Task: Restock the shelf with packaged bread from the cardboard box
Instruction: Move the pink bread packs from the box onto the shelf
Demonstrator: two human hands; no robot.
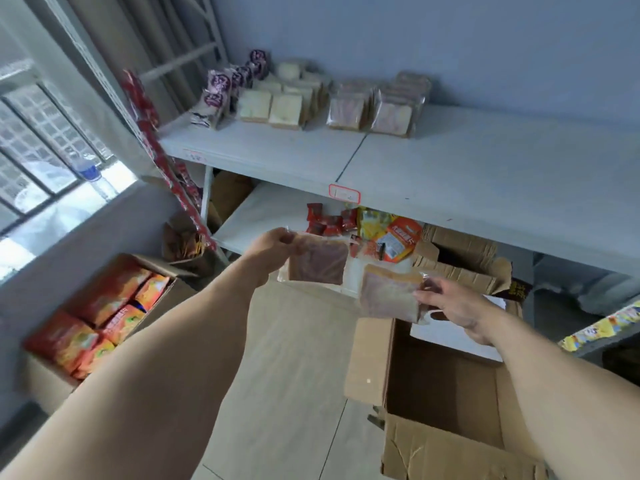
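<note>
The left hand [273, 242] pinches the top edge of one bread pack [318, 263], which hangs flat below its fingers. At about four o'clock from it, the right hand [453, 303] grips a second bread pack [389, 294] by its right edge, just over the open cardboard box [367, 358]. Both packs are lifted, their flat faces toward the camera. The shelf [450, 168] lies at twelve o'clock from both hands, with rows of pink-swirled bread [377, 105] standing at its back. The left hand looks nearer that row, so its pack probably goes up first.
</note>
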